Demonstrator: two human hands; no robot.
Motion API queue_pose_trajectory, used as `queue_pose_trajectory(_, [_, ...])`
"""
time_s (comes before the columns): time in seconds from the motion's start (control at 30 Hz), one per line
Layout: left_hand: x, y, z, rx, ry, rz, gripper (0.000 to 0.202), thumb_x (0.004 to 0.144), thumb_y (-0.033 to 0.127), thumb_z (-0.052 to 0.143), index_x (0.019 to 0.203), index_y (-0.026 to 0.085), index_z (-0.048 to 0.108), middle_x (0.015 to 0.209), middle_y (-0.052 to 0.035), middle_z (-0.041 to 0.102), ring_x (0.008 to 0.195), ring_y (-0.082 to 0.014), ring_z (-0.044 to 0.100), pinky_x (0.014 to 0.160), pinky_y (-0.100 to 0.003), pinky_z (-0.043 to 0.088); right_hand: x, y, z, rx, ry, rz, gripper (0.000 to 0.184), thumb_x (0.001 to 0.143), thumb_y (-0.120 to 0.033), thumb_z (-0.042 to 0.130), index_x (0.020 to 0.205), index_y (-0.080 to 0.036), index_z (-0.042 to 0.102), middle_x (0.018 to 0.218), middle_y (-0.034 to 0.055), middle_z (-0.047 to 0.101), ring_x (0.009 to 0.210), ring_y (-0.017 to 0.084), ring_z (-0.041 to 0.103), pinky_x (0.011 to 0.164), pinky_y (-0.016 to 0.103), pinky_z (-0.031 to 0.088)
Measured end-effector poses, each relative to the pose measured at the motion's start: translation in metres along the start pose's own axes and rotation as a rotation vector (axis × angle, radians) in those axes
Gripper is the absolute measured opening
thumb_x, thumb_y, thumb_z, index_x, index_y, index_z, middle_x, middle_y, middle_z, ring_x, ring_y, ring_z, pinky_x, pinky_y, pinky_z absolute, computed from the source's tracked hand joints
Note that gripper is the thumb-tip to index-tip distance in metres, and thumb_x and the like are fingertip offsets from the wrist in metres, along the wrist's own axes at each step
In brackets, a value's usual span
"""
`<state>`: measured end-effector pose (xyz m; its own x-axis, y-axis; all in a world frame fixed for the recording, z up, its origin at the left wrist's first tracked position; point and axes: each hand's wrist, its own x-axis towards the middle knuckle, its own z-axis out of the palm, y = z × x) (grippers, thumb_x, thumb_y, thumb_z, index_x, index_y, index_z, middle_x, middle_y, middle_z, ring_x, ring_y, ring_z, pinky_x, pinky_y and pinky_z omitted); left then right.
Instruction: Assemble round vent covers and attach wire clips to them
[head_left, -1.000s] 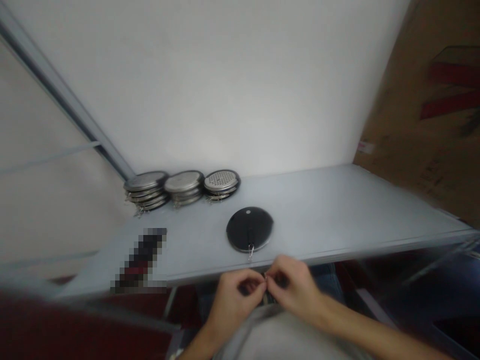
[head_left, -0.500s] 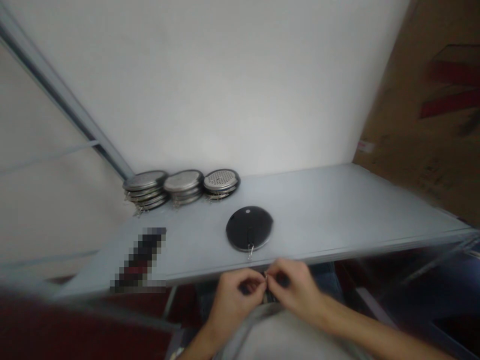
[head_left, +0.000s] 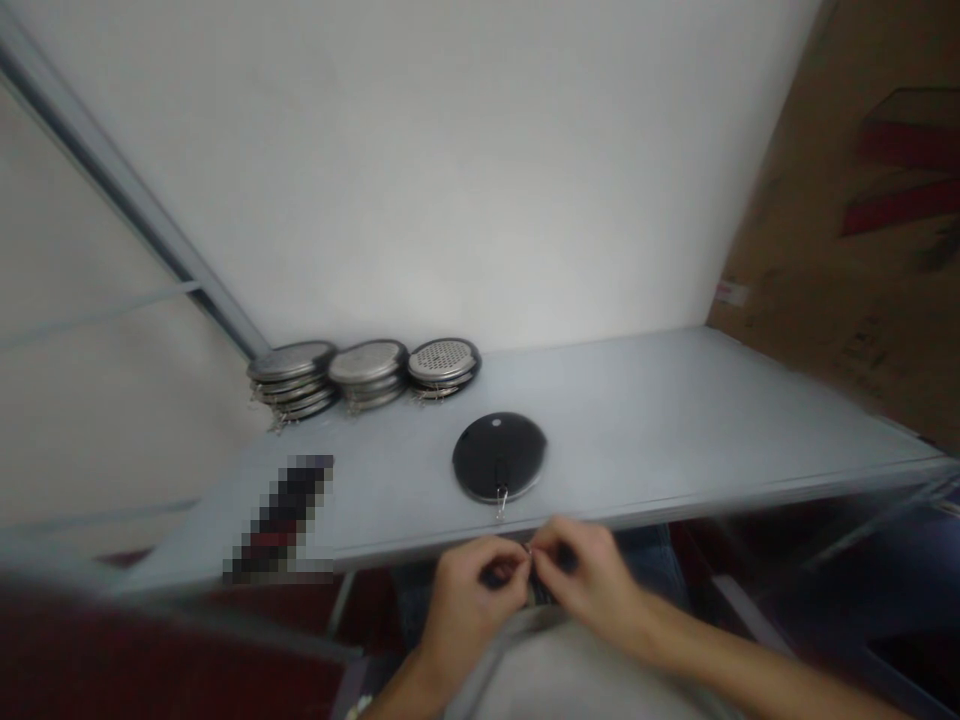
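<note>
My left hand (head_left: 472, 595) and my right hand (head_left: 585, 575) meet fingertip to fingertip just below the front edge of the pale table (head_left: 675, 430). Both pinch a tiny metal part that is too small to name. A round black disc (head_left: 499, 457) with a small metal clip at its near rim lies on the table just beyond my hands. Neither hand touches the disc.
Three stacks of round metal discs (head_left: 364, 372) stand at the back left by the white wall; the rightmost has a perforated top. A pixelated dark object (head_left: 281, 520) lies at the front left. A brown cardboard box (head_left: 862, 230) rises on the right.
</note>
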<state>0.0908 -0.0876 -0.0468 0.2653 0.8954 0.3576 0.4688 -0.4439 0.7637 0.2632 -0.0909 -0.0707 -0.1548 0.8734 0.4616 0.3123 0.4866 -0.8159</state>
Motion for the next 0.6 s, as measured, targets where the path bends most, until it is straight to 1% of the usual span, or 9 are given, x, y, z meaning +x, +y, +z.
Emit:
queue_pose_trajectory(0.07, [-0.001, 0.001, 0.000, 0.010, 0.003, -0.007, 0.015, 0.077, 0.015, 0.059, 0.072, 0.018, 0.074, 0.067, -0.0010, 0.073, 0.058, -0.0135, 0.065, 0.059, -0.019, 0.051, -0.001, 0.000, 0.000, 0.004, -0.001, 0.020, 0.014, 0.085, -0.015, 0.057, 0.073, -0.020, 0.061, 0.065, -0.0007, 0.068, 0.058, 0.012, 0.061, 0.057, 0.020, 0.049])
queue_pose_trajectory(0.17, [0.000, -0.001, -0.002, 0.039, -0.018, -0.022, 0.015, 0.076, 0.014, 0.059, 0.071, 0.017, 0.072, 0.065, -0.0004, 0.072, 0.056, -0.0127, 0.063, 0.057, -0.018, 0.049, 0.001, 0.000, -0.004, -0.030, -0.083, -0.017, 0.013, 0.084, -0.011, 0.054, 0.078, -0.020, 0.060, 0.069, -0.0005, 0.066, 0.061, 0.013, 0.060, 0.059, 0.021, 0.049])
queue_pose_trajectory(0.23, [0.000, -0.005, -0.005, 0.063, -0.047, -0.040, 0.015, 0.076, 0.013, 0.058, 0.071, 0.017, 0.072, 0.064, -0.0002, 0.071, 0.055, -0.0127, 0.062, 0.056, -0.018, 0.048, 0.006, 0.000, -0.009, -0.071, -0.123, -0.103, 0.017, 0.083, -0.007, 0.051, 0.087, -0.020, 0.061, 0.078, 0.0019, 0.066, 0.070, 0.015, 0.061, 0.066, 0.024, 0.051])
queue_pose_trajectory(0.3, [0.001, -0.008, -0.008, 0.090, -0.077, -0.059, 0.016, 0.075, 0.013, 0.058, 0.071, 0.017, 0.072, 0.062, 0.0000, 0.070, 0.054, -0.0128, 0.062, 0.055, -0.018, 0.047, 0.014, -0.001, -0.015, -0.155, -0.126, -0.220, 0.026, 0.083, -0.003, 0.047, 0.098, -0.019, 0.062, 0.092, 0.0068, 0.067, 0.084, 0.019, 0.062, 0.076, 0.029, 0.053])
queue_pose_trajectory(0.37, [0.002, -0.011, -0.011, 0.136, -0.084, -0.067, 0.017, 0.076, 0.013, 0.057, 0.071, 0.017, 0.072, 0.062, 0.0001, 0.070, 0.054, -0.0128, 0.061, 0.054, -0.019, 0.046, 0.025, -0.001, -0.018, -0.301, -0.141, -0.330, 0.034, 0.085, 0.000, 0.046, 0.109, -0.018, 0.062, 0.108, 0.0122, 0.066, 0.098, 0.023, 0.059, 0.085, 0.036, 0.054])
queue_pose_trajectory(0.43, [0.003, -0.013, -0.014, 0.202, -0.063, -0.063, 0.017, 0.076, 0.013, 0.057, 0.072, 0.018, 0.072, 0.064, 0.0002, 0.070, 0.054, -0.0128, 0.061, 0.054, -0.019, 0.045, 0.037, -0.001, -0.017, -0.460, -0.183, -0.409, 0.038, 0.086, 0.000, 0.049, 0.117, -0.018, 0.062, 0.123, 0.0158, 0.062, 0.111, 0.028, 0.054, 0.094, 0.043, 0.052])
queue_pose_trajectory(0.53, [0.005, -0.014, -0.018, 0.278, -0.039, -0.049, 0.017, 0.077, 0.013, 0.056, 0.073, 0.019, 0.072, 0.066, 0.0010, 0.071, 0.053, -0.0122, 0.060, 0.055, -0.019, 0.044, 0.053, 0.002, -0.013, -0.572, -0.241, -0.471, 0.036, 0.087, -0.003, 0.056, 0.117, -0.019, 0.064, 0.133, 0.0163, 0.057, 0.125, 0.032, 0.046, 0.101, 0.049, 0.049])
queue_pose_trajectory(0.6, [0.007, -0.014, -0.020, 0.311, -0.027, -0.036, 0.017, 0.078, 0.012, 0.056, 0.075, 0.019, 0.071, 0.067, 0.0015, 0.071, 0.052, -0.0120, 0.059, 0.056, -0.020, 0.045, 0.060, 0.006, -0.011, -0.568, -0.272, -0.493, 0.029, 0.089, -0.004, 0.057, 0.113, -0.019, 0.065, 0.131, 0.0152, 0.058, 0.126, 0.031, 0.046, 0.101, 0.048, 0.049])
